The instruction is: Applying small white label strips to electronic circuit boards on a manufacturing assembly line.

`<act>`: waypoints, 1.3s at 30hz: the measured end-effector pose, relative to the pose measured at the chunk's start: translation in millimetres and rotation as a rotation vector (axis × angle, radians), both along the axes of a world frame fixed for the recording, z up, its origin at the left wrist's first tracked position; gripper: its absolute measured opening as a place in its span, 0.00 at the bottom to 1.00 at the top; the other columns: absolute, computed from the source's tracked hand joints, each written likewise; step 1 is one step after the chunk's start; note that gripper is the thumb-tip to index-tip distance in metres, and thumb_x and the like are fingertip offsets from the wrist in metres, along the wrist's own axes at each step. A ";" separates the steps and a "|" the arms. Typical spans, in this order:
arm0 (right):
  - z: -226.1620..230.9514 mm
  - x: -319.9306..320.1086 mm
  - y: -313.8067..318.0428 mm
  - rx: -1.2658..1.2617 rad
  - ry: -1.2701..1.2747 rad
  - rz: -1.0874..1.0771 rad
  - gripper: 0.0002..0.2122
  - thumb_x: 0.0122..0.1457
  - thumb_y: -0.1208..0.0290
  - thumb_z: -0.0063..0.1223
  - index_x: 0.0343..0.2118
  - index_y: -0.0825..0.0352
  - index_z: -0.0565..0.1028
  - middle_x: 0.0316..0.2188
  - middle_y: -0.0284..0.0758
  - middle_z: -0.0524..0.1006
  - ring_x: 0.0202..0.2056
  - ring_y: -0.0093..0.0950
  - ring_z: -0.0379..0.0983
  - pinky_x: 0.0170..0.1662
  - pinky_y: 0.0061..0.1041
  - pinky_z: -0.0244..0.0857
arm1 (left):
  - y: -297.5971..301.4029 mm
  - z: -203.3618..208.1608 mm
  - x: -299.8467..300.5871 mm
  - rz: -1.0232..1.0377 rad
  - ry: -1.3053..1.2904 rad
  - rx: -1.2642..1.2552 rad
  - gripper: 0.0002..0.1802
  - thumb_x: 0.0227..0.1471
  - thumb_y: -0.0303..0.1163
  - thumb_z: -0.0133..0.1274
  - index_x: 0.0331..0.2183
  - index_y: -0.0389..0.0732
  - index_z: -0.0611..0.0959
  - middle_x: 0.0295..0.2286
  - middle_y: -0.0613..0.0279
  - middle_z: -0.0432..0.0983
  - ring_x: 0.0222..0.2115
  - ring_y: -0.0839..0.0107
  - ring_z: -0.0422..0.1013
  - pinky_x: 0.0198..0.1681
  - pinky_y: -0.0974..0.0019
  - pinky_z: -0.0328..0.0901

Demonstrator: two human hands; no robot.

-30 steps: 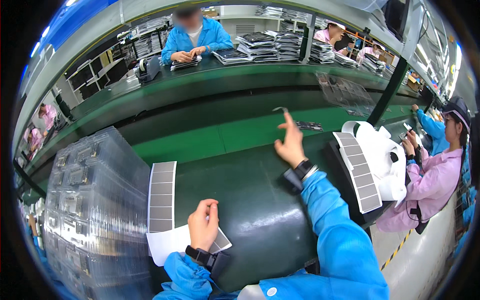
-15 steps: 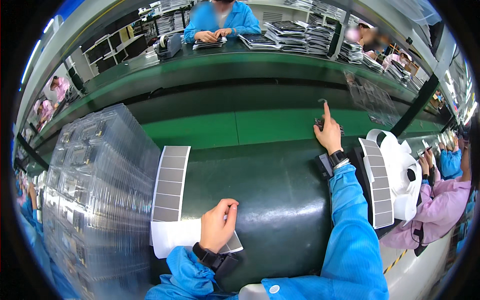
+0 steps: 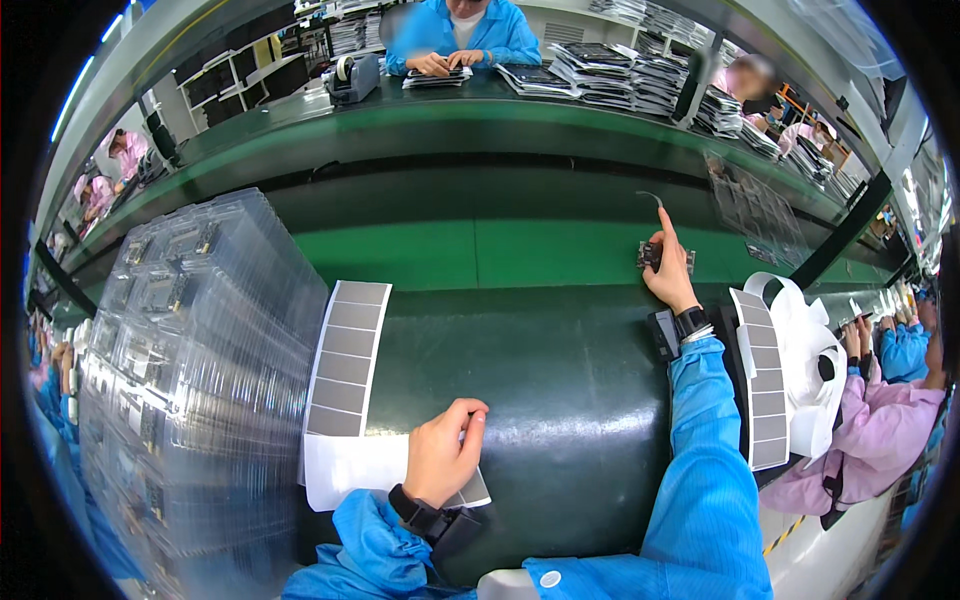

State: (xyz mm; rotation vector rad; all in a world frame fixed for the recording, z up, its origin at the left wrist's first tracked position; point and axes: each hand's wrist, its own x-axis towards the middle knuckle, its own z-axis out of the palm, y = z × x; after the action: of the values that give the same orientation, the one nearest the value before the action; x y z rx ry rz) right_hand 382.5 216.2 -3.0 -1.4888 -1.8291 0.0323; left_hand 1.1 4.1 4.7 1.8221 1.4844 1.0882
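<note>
My right hand (image 3: 670,268) reaches to the green strip at the far side of the bench. Its index finger points forward while thumb and other fingers close around a small dark electronic part (image 3: 652,256), which shows on both sides of the hand. A thin, curved, clear strip (image 3: 652,197) stands at that fingertip; whether it sticks there I cannot tell. My left hand (image 3: 443,455) is curled above the near end of a sheet of grey labels (image 3: 345,360), with nothing seen between thumb and index finger. White backing paper (image 3: 350,470) folds over beside its wrist.
A tall stack of clear plastic trays (image 3: 190,380) stands at left. More grey labels (image 3: 768,390) and a heap of white tape (image 3: 800,350) lie at right. Across the bench, a person in blue handles flat packs near a tape dispenser (image 3: 353,80). Another clear tray (image 3: 755,205) lies far right.
The view has shifted slightly. My right hand has moved little, and more of the dark part and the curved strip shows now. My left hand keeps its curled pose.
</note>
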 end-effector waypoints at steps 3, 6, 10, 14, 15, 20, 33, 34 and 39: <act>6.4 -11.0 -8.7 0.123 -0.157 0.005 0.47 0.40 0.89 0.51 0.66 0.53 0.49 0.36 0.34 0.68 0.40 0.38 0.66 0.53 0.37 0.54 | -1.2 -1.2 0.0 0.007 -0.018 0.007 0.05 0.54 0.28 0.51 0.34 0.40 0.80 0.17 0.59 0.74 0.18 0.66 0.73 0.23 0.67 0.66; 7.0 -15.0 -14.4 0.130 -0.130 0.012 0.43 0.43 0.90 0.50 0.64 0.54 0.54 0.32 0.35 0.68 0.38 0.36 0.66 0.47 0.34 0.59 | -1.8 -0.5 0.3 -0.003 -0.012 0.015 0.05 0.54 0.28 0.51 0.34 0.40 0.80 0.17 0.58 0.74 0.18 0.65 0.73 0.23 0.66 0.65; 6.0 -36.9 -31.5 0.318 -0.104 0.035 0.34 0.42 0.90 0.49 0.57 0.60 0.65 0.27 0.35 0.70 0.33 0.35 0.68 0.39 0.32 0.63 | -2.9 1.9 1.7 0.010 -0.013 0.026 0.05 0.54 0.28 0.52 0.34 0.41 0.80 0.16 0.58 0.72 0.17 0.64 0.71 0.21 0.65 0.63; 2.8 -104.6 -93.0 0.491 -0.164 0.218 0.28 0.40 0.88 0.50 0.49 0.63 0.73 0.24 0.35 0.72 0.27 0.35 0.69 0.31 0.33 0.64 | -3.5 1.0 -0.7 0.054 0.031 0.006 0.06 0.53 0.29 0.52 0.34 0.41 0.80 0.14 0.59 0.69 0.16 0.61 0.70 0.20 0.62 0.61; 6.1 -123.7 -115.6 0.482 -0.175 0.291 0.23 0.42 0.86 0.53 0.45 0.63 0.76 0.24 0.34 0.72 0.25 0.33 0.68 0.28 0.32 0.64 | -3.3 0.9 -1.4 0.063 0.069 0.007 0.06 0.52 0.29 0.52 0.35 0.42 0.79 0.14 0.59 0.69 0.16 0.61 0.70 0.20 0.61 0.61; 4.8 -179.0 -213.9 0.297 -0.193 0.538 0.24 0.44 0.77 0.54 0.49 0.62 0.76 0.27 0.30 0.70 0.27 0.26 0.68 0.30 0.23 0.65 | -5.9 1.3 1.6 0.065 0.154 0.007 0.07 0.51 0.30 0.53 0.35 0.43 0.79 0.14 0.58 0.69 0.16 0.57 0.71 0.21 0.57 0.63; 6.6 -187.3 -248.5 -0.185 0.470 0.518 0.31 0.45 0.76 0.66 0.54 0.65 0.66 0.37 0.40 0.74 0.35 0.31 0.73 0.38 0.27 0.69 | -8.1 0.8 5.6 0.005 0.201 -0.001 0.07 0.50 0.29 0.55 0.34 0.41 0.78 0.14 0.59 0.69 0.16 0.58 0.70 0.20 0.58 0.62; 8.1 -181.8 -242.9 -0.092 0.468 0.456 0.25 0.46 0.79 0.65 0.49 0.66 0.69 0.36 0.40 0.74 0.34 0.29 0.73 0.38 0.24 0.68 | -8.0 1.4 4.6 0.004 0.189 -0.003 0.07 0.50 0.29 0.55 0.34 0.41 0.79 0.13 0.58 0.69 0.16 0.58 0.70 0.20 0.59 0.61; -0.1 -154.4 -235.3 -0.204 0.907 0.344 0.05 0.54 0.86 0.54 0.33 0.73 0.73 0.35 0.36 0.73 0.35 0.22 0.71 0.38 0.19 0.67 | -10.2 6.9 5.6 -0.018 0.154 -0.073 0.11 0.49 0.28 0.55 0.38 0.42 0.79 0.13 0.58 0.68 0.15 0.60 0.69 0.20 0.61 0.61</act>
State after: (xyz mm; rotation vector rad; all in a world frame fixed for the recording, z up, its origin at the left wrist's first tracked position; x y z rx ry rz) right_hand 228.0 -19.1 -3.0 -0.9937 -1.3033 0.9274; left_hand 6.8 -6.2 11.6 1.8999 1.5703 0.8904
